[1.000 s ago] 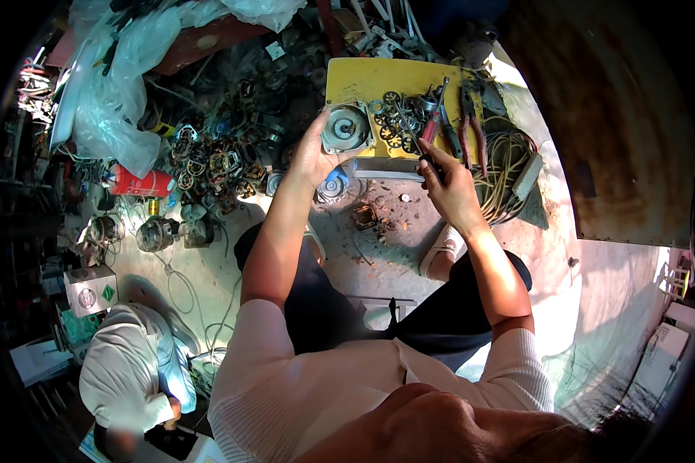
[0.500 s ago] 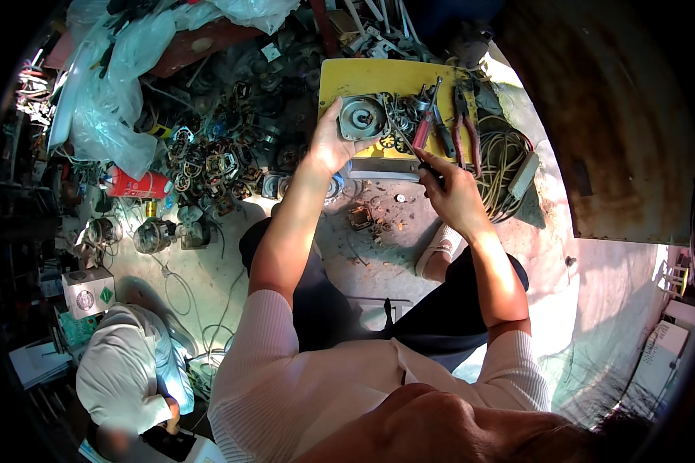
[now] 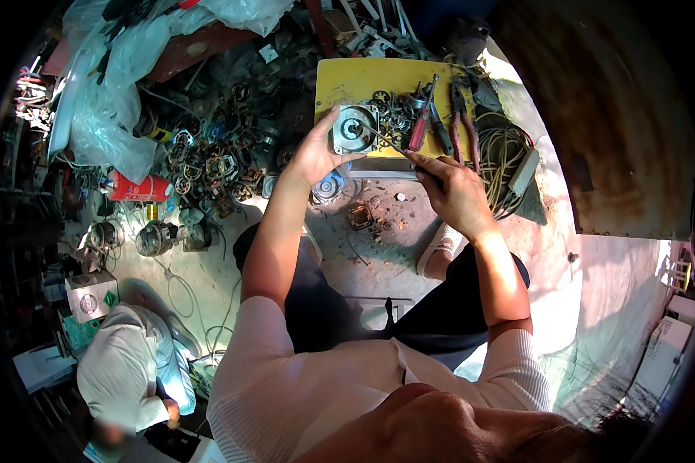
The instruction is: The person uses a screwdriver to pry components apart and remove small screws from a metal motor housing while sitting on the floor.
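Observation:
My left hand point(image 3: 314, 157) is closed around the edge of a square grey metal motor end cover point(image 3: 347, 143), its round ringed recess turned up. In my right hand point(image 3: 457, 191) is a screwdriver point(image 3: 391, 144) with a thin dark shaft. Its tip reaches into the recess, near the centre ring; whether it touches the metal is too small to tell. Under and beyond both hands lies a yellow board point(image 3: 344, 81). On it are small metal parts point(image 3: 398, 116), a red-handled screwdriver point(image 3: 420, 127), a dark-handled tool point(image 3: 442, 137) and red-handled pliers point(image 3: 468, 135).
Coiled cable point(image 3: 496, 166) lies right of the board. Heaped motor parts point(image 3: 216, 166) and plastic sheeting point(image 3: 116, 108) fill the left. A copper-coloured coil piece point(image 3: 360, 217) sits on the floor before me. Another person point(image 3: 123, 363) bends down at lower left.
The cover in my left hand has shifted slightly left and down and tilted into brighter light. My right hand has moved a little left, bringing the screwdriver tip over the cover's recess.

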Demonstrator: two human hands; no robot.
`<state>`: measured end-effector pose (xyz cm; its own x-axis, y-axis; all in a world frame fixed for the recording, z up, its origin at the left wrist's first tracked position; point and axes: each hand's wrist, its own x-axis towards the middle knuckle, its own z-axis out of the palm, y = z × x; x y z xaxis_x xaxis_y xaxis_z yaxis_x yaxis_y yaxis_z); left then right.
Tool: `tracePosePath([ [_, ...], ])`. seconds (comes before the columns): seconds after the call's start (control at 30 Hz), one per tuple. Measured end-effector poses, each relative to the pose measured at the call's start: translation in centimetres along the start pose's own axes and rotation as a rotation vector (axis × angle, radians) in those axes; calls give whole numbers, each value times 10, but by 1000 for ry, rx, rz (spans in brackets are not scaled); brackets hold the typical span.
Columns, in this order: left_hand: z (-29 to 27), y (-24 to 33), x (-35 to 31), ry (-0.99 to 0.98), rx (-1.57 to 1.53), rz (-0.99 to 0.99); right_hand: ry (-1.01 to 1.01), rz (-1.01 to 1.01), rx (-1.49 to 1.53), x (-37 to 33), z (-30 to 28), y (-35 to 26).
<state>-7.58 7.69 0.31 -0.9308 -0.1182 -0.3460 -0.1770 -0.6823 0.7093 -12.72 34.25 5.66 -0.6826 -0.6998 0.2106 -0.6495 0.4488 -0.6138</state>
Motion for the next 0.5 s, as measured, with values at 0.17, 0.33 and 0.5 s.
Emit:
tracePosePath([
  [0.17,-4,2,-15,14,162,42,-11,-40,-173,0,3,-7],
  [0.33,-1,1,-28,43,309,105,-24,-64,-329,-2,11,-17],
  [0.5,-14,-5,-31,18,388,188,-103,-50,-374,-3,12,-40],
])
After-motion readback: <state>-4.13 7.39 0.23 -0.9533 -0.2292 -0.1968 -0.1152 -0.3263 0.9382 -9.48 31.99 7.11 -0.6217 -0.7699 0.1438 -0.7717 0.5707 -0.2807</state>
